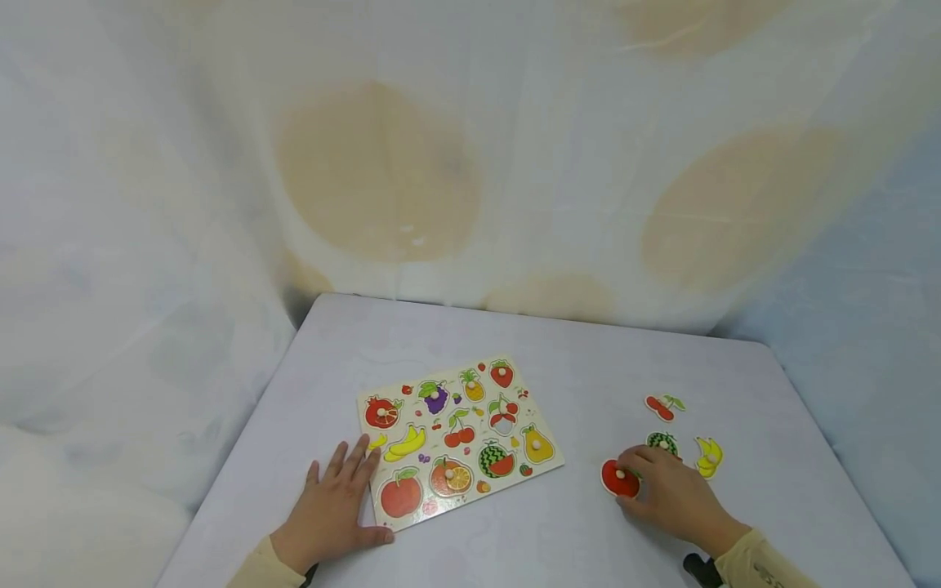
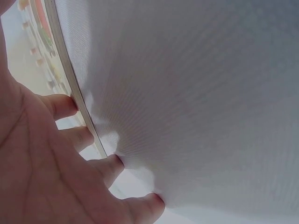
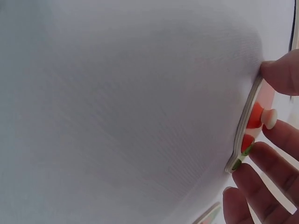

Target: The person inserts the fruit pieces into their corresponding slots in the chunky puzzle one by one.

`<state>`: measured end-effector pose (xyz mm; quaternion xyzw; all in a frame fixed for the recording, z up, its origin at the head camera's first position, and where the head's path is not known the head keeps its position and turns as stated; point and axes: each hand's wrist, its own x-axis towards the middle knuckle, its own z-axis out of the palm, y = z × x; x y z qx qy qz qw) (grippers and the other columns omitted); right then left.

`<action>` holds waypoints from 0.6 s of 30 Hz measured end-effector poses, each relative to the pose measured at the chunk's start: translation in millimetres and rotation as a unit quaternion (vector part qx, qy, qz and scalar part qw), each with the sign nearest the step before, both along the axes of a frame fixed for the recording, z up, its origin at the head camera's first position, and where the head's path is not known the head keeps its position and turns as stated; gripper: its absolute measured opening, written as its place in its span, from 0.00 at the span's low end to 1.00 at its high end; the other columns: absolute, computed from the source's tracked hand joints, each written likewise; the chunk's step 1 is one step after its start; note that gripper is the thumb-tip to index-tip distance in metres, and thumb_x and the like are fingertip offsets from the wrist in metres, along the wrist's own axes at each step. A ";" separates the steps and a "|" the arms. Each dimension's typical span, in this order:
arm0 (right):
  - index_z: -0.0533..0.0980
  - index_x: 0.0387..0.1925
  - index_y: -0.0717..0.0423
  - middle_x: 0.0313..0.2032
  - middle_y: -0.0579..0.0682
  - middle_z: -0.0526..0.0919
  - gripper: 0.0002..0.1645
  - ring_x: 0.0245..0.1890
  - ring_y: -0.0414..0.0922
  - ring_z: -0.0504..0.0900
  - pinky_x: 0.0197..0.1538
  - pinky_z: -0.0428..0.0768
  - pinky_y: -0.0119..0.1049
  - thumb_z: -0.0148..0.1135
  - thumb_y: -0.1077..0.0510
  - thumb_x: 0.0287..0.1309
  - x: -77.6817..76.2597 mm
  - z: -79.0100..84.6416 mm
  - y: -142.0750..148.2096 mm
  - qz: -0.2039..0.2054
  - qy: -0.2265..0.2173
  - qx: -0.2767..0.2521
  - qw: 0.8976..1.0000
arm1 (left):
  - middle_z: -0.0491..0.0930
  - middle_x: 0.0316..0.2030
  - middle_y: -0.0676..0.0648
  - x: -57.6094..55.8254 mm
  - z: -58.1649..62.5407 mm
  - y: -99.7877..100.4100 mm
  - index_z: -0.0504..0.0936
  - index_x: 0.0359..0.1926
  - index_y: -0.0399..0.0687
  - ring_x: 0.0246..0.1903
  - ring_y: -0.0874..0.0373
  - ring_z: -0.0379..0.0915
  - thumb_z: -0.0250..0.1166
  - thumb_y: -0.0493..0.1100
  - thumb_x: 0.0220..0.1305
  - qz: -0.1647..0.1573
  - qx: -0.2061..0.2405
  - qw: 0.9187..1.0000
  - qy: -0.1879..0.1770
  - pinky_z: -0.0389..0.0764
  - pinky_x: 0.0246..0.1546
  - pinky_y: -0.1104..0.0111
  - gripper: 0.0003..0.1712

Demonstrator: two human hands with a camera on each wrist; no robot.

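Flat on the table lies a wooden fruit puzzle board (image 1: 470,441) with knobbed pieces such as a pear (image 1: 539,445) and grapes (image 1: 434,398). My left hand (image 1: 331,502) rests at its left edge, fingers spread, some on the board and others on the table in the left wrist view. To the right, my right hand (image 1: 672,498) holds a red apple piece (image 1: 619,480) between thumb and fingers, its pale knob (image 3: 269,118) by the index finger. A watermelon piece (image 1: 662,442) is partly hidden behind that hand.
Beyond the right hand lie a cherry piece (image 1: 665,407) and a banana piece (image 1: 709,457). The white table (image 1: 588,359) meets patterned cloth (image 1: 529,163) at the back and both sides.
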<state>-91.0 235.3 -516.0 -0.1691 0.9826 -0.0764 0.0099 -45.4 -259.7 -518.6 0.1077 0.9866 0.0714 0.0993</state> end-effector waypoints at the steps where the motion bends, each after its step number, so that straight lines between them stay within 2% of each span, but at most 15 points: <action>1: 0.82 0.44 0.43 0.48 0.47 0.81 0.28 0.48 0.49 0.80 0.44 0.84 0.48 0.82 0.43 0.38 0.3 -0.6 0.4 0.001 0.002 -0.004 1.000 | 0.52 0.76 0.40 0.1 0.1 0.2 0.63 0.74 0.45 0.72 0.33 0.46 0.70 0.81 0.35 0.000 0.001 1.000 0.001 0.50 0.59 0.26 0.70; 9: 0.82 0.44 0.45 0.48 0.48 0.80 0.29 0.46 0.48 0.80 0.45 0.84 0.48 0.83 0.43 0.37 1.2 -2.0 0.1 -0.007 0.009 -0.014 1.000 | 0.52 0.76 0.39 -0.1 0.2 -0.2 0.63 0.74 0.45 0.72 0.33 0.46 0.70 0.81 0.36 0.001 0.000 1.000 0.002 0.50 0.59 0.25 0.70; 18: 0.81 0.39 0.43 0.46 0.47 0.81 0.25 0.45 0.47 0.80 0.46 0.84 0.47 0.83 0.45 0.38 1.7 0.4 -0.7 -0.009 0.006 -0.021 1.000 | 0.52 0.76 0.39 1.1 1.5 -0.1 0.63 0.74 0.45 0.72 0.33 0.46 0.71 0.80 0.36 0.000 0.002 1.000 0.002 0.50 0.60 0.26 0.70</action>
